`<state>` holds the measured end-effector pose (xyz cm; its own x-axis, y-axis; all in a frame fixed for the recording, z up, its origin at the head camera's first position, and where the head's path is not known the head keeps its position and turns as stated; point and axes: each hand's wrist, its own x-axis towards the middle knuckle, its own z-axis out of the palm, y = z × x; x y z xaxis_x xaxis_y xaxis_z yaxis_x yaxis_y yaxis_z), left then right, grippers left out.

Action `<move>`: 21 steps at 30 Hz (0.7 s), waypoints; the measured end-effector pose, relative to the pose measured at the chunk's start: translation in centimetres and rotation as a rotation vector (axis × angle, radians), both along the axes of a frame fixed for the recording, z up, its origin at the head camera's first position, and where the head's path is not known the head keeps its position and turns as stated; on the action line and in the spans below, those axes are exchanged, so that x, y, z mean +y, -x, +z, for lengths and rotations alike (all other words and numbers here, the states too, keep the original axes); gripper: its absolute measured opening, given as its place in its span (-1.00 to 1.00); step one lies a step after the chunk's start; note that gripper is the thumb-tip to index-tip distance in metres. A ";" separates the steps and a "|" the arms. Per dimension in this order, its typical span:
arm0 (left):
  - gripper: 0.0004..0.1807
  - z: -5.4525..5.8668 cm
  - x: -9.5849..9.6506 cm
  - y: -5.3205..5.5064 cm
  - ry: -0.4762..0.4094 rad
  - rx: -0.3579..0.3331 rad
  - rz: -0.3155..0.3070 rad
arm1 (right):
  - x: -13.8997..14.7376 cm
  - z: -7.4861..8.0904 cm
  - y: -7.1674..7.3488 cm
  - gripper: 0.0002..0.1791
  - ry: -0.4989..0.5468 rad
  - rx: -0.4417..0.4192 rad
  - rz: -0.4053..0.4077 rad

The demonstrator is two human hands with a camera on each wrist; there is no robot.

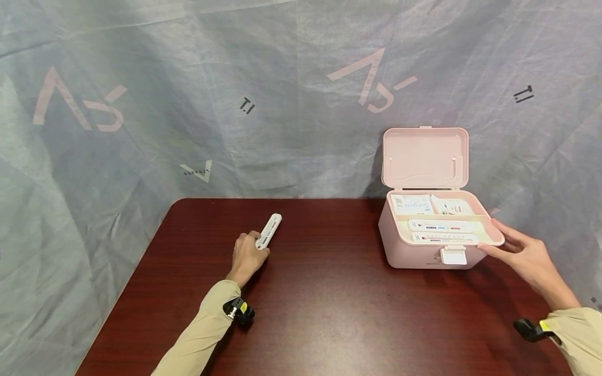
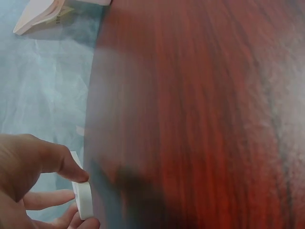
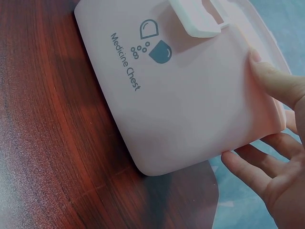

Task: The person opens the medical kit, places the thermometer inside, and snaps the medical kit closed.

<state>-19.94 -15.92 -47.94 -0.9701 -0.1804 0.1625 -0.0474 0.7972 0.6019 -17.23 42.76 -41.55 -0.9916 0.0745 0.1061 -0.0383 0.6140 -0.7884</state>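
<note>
A slim white thermometer case (image 1: pixel 269 231) with printed markings is pinched between the thumb and fingers of my left hand (image 1: pixel 247 256), low over the table's left half. In the left wrist view, the thumb presses one edge of the case (image 2: pixel 85 199) and fingertips meet the opposite edge. On the right stands a pink medicine box (image 1: pixel 409 256), lid (image 1: pixel 425 159) raised. My right hand (image 1: pixel 531 256) grips its front right corner, thumb at the front and fingers along the side. Two similar white cases (image 1: pixel 442 226) lie in the front compartment.
Behind a divider in the box sit a packet marked Surgical (image 1: pixel 413 204) and another white packet (image 1: pixel 452 207). A white latch (image 1: pixel 453 255) hangs on the box front. The dark red table (image 1: pixel 324 292) ends at a grey cloth backdrop (image 1: pixel 291 130).
</note>
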 end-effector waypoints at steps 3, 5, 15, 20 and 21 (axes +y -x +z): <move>-0.48 0.3 0.3 0.1 -0.010 0.005 -0.013 | 0.1 -0.1 0.0 -0.16 -0.003 -0.002 -0.001; -0.49 0.6 0.6 0.1 -0.019 0.001 -0.022 | 0.1 -0.1 0.0 -0.16 -0.008 -0.003 -0.003; -0.49 1.7 1.7 0.4 -0.016 0.017 -0.074 | 0.0 -0.1 -0.1 -0.17 0.010 0.004 -0.003; -0.50 2.4 2.3 0.5 -0.001 0.038 -0.093 | 0.1 -0.1 0.0 -0.16 0.011 -0.004 -0.001; -0.50 2.6 2.4 0.5 0.001 0.039 -0.098 | 0.1 -0.1 0.1 -0.16 0.007 -0.006 -0.003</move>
